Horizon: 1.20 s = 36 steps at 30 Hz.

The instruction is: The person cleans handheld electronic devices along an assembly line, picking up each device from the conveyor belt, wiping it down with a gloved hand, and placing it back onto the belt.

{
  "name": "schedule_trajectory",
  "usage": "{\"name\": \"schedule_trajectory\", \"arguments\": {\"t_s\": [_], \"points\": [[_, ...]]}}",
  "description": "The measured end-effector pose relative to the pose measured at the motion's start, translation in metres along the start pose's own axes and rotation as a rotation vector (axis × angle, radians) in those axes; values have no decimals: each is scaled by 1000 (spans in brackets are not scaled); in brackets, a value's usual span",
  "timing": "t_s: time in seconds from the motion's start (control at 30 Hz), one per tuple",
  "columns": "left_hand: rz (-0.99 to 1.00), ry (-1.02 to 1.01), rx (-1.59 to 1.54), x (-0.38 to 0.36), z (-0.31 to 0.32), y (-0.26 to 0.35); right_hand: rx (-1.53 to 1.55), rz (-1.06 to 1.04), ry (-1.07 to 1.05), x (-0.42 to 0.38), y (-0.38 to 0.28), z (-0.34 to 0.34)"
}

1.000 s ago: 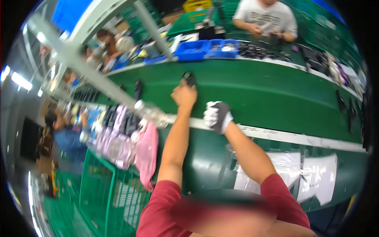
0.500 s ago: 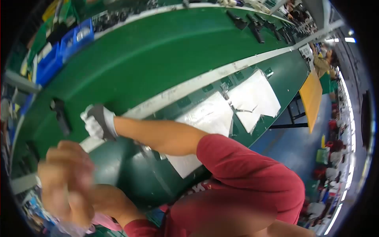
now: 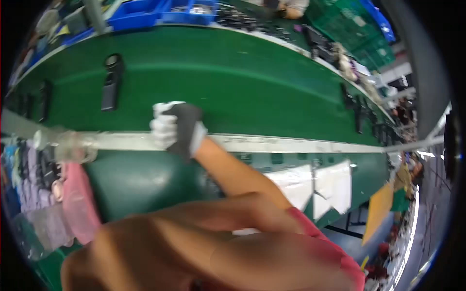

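My right hand (image 3: 178,127), in a white and grey glove, is closed, with its fingers curled, over the white rail (image 3: 291,144) at the edge of the green belt (image 3: 252,92). Its palm side is hidden. My left hand (image 3: 165,247) is bare, very near the camera and smeared by motion at the bottom; its fingers cannot be made out. A black device with a round end (image 3: 111,82) lies on the belt to the left of the glove. White sheets in clear plastic (image 3: 336,186) lie on the near table, right of my right forearm.
Blue bins (image 3: 136,14) with small parts stand beyond the belt. Further black devices lie at the belt's left and right ends. A clear container (image 3: 75,147) and a pink bag (image 3: 80,208) are at the left. A yellow board (image 3: 377,213) stands at the right.
The view has turned, so the rail now runs nearly level. My left hand has moved from the lower left to the bottom centre, closer to the camera. The gloved hand still has curled fingers.
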<state>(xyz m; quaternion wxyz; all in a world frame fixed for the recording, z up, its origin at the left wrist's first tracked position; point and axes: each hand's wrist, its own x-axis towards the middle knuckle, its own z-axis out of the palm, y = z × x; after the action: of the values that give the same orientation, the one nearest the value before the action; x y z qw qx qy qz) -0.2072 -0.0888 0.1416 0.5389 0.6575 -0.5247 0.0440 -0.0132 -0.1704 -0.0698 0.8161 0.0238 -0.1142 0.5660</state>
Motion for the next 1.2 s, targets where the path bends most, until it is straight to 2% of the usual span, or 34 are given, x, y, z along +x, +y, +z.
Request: {"name": "schedule_trajectory", "arguments": {"t_s": [0.03, 0.07, 0.17, 0.23, 0.33, 0.43, 0.5, 0.63, 0.7, 0.77, 0.87, 0.97, 1.07, 1.17, 1.2], "points": [[-6, -3, -21, 0, 2, 0, 55, 16, -109, -1, -1, -10], [-17, -10, -44, 1, 4, 2, -36, -139, 208, -5, 8, 26], [-42, -7, -93, 2, 14, 3, -191, -153, 299, -9, 9, 34], [-48, 5, -101, -3, 19, 1, -172, -193, 335, -7, 11, 43], [-39, 7, -121, -3, 28, 1, -79, -164, 324, -7, 12, 39], [-40, -2, -149, -4, 27, 1, -156, -166, 270, -3, 12, 37], [-32, -7, -166, -4, 18, 1, -40, -165, 291, -3, 12, 35], [-30, 31, -174, -4, 13, 2, -174, -180, 233, -4, 13, 25], [0, 58, -157, -4, 13, 1, -100, -157, 306, -2, 13, 43], [-3, 41, -181, -2, 9, 3, -98, -106, 138, -3, 8, 26], [2, 35, -199, 3, 4, 2, -123, -106, 137, -5, 8, 25], [48, 47, -186, 5, 5, 10, -47, -109, 236, -5, 8, 38], [81, 76, -197, 6, -1, 12, -217, -14, 61, -1, -4, 13], [171, 151, -230, 12, -12, 6, 566, 47, -65, -12, 20, -93], [154, 159, -309, 20, -19, 4, 486, -92, 26, -25, 66, -69]]}}
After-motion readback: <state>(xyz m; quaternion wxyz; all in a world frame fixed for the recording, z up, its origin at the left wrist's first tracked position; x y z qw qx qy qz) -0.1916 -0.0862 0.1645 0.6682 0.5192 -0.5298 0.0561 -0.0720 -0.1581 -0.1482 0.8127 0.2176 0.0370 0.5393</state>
